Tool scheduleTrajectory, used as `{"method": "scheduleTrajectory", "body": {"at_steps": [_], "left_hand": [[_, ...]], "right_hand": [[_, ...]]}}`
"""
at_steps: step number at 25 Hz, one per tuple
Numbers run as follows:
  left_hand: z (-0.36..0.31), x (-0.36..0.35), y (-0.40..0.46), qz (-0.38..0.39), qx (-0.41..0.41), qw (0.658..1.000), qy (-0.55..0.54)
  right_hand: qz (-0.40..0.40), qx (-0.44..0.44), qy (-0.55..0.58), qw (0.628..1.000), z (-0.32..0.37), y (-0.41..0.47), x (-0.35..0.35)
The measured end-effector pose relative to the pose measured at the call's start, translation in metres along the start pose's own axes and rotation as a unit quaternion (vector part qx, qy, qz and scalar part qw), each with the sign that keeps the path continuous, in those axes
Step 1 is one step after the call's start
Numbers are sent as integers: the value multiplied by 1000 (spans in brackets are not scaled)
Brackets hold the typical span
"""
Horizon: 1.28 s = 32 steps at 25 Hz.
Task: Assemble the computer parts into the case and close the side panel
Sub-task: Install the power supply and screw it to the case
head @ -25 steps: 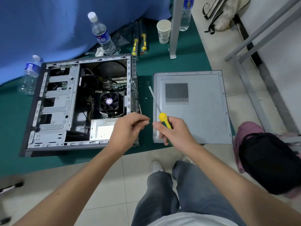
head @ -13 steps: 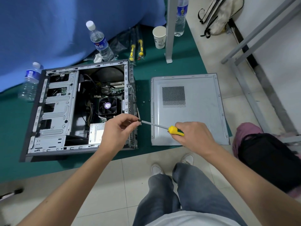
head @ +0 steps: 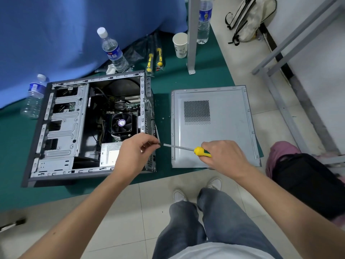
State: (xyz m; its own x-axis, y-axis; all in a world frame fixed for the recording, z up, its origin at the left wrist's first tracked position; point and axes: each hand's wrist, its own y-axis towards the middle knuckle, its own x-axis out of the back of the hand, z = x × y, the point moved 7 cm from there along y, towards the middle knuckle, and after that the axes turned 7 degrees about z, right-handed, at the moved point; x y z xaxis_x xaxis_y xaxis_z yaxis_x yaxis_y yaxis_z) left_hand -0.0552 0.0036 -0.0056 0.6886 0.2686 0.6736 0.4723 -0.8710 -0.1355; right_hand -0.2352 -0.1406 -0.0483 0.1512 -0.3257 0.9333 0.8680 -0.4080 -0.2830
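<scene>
Steel case [head: 61, 128] lies open on the green mat [head: 186, 86], side panel [head: 220, 131] flat just beside it, unfitted. Right hand [head: 225, 157] grips the screwdriver [head: 188, 149]; left hand [head: 136, 154] pinches something small, likely a screw, at the case's rear edge. Next: seat the tip squarely. Bare mat between them leaves room.

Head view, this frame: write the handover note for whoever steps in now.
Left hand pinches a small part, likely a screw, at the rear edge of the case.
Right hand grips the screwdriver, tip pointing at that part.
Case lies open on the green mat; fan already inside.
Side panel lies flat beside it, off.
Left: drive the screw, fit the panel.
</scene>
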Motion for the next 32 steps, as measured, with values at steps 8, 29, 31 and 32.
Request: {"method": "scheduleTrajectory", "body": {"at_steps": [8,29,31,32], "left_hand": [[-14,-28,13,208,-56,934,285],[23,-112,63,557,-3,729,398],[30,-118,62,573,-4,706,416],[34,-120,62,579,-4,698,422]], "right_hand": [[177,-4,322,930,-16,0,-3],[46,-218,795,565,-61,-24,-108],[47,-220,800,557,-55,-24,-119],[47,-222,802,553,-53,-24,-123]]}}
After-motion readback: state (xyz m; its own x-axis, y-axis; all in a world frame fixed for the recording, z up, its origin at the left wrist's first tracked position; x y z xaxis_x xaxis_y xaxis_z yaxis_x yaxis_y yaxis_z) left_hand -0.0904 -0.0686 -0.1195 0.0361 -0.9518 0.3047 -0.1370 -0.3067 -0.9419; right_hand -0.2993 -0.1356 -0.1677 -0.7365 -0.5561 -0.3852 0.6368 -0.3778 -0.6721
